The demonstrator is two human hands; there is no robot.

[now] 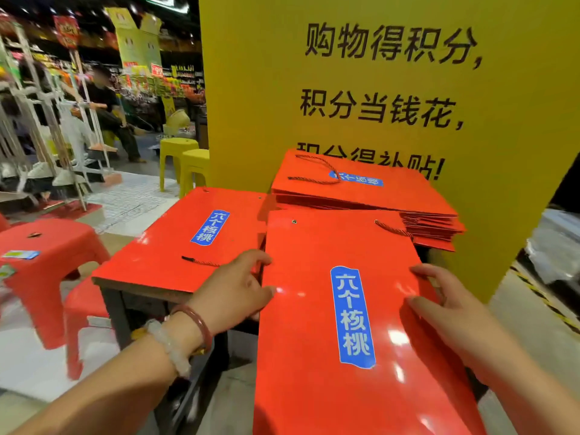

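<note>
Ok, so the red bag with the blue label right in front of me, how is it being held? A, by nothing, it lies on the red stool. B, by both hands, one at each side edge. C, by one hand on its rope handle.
B: the left hand grips the left edge of the red bag and the right hand grips its right edge.

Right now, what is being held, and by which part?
A flat red bag, held by its two side edges: the left hand grips the left edge and the right hand grips the right edge.
</note>
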